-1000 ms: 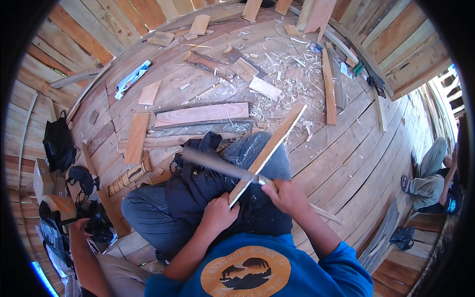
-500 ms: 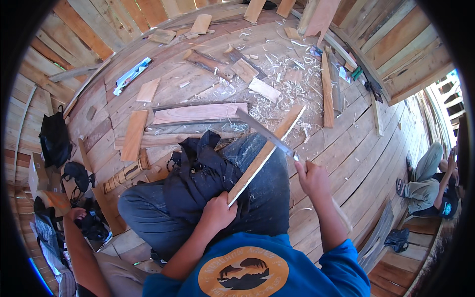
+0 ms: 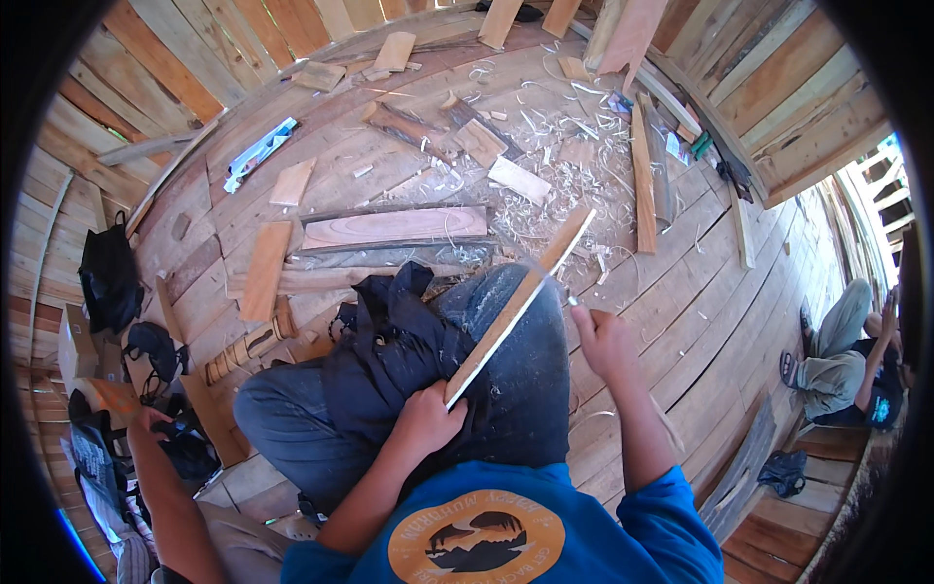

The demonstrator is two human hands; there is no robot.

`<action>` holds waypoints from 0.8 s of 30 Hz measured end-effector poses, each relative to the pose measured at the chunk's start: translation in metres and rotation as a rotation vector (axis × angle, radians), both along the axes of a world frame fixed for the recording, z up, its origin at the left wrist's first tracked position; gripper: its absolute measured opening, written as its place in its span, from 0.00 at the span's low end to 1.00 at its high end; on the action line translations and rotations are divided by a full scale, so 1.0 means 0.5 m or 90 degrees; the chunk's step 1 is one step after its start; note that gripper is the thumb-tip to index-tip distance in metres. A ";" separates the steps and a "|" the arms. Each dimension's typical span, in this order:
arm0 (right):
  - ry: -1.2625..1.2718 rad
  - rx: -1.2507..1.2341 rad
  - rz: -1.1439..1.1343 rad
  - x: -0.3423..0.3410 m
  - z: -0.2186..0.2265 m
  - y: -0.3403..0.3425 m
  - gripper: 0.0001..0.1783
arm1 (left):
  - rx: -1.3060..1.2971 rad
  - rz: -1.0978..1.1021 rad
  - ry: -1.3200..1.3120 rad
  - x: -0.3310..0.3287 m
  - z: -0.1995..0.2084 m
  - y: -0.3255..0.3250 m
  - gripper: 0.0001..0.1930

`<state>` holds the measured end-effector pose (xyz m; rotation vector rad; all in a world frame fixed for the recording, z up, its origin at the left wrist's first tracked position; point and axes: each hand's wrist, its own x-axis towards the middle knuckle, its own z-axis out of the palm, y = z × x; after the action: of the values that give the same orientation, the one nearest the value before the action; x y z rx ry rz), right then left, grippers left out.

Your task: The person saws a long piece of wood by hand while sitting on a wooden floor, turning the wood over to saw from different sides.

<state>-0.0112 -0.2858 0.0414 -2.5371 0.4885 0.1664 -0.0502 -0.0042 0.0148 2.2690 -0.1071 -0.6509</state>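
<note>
A long, narrow wooden strip (image 3: pixel 514 310) slants up and right from my lap, its pale cut edge facing right. My left hand (image 3: pixel 428 420) is closed around its lower end, over the dark cloth (image 3: pixel 379 341) on my legs. My right hand (image 3: pixel 607 346) is closed on a knife (image 3: pixel 558 285), just right of the strip. Motion smears the blade where it meets the strip, and my fist hides the grip. A pale curved piece shows beside my right forearm; whether it belongs to the knife's handle I cannot tell.
Curled shavings (image 3: pixel 545 156) litter the plank floor ahead, among offcuts and a wide board (image 3: pixel 394 226). Another person's arm (image 3: pixel 170 487) reaches toward bags and boxes at left. Someone else sits at far right (image 3: pixel 842 360). A black bag (image 3: pixel 109 273) rests by the left wall.
The knife blade, sharp and lying across the strip before, is now blurred and looks shorter. My right hand has shifted slightly left; my left hand keeps its hold.
</note>
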 end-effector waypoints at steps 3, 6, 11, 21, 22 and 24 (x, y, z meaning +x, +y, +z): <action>-0.013 0.028 -0.005 0.000 -0.010 -0.015 0.38 | -0.002 -0.001 0.011 0.002 0.002 -0.002 0.15; 0.046 0.310 -0.008 -0.011 -0.067 -0.018 0.38 | -0.019 -0.004 0.029 0.003 -0.010 0.003 0.16; 0.327 0.686 0.004 -0.024 -0.021 0.005 0.31 | -0.051 -0.001 0.052 0.004 -0.017 0.013 0.17; -0.046 0.279 0.077 -0.011 0.001 0.015 0.16 | -0.103 0.008 0.120 0.013 -0.012 0.028 0.18; -0.075 0.176 0.117 -0.021 -0.001 0.026 0.16 | -0.108 0.011 0.130 0.017 -0.008 0.031 0.19; -0.041 0.213 0.114 -0.033 -0.014 0.037 0.17 | -0.118 0.025 0.120 0.016 0.003 0.039 0.17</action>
<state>-0.0278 -0.2672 0.0345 -2.2467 0.1888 0.2132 -0.0423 0.0155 0.0163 2.0171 -0.0299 -0.7971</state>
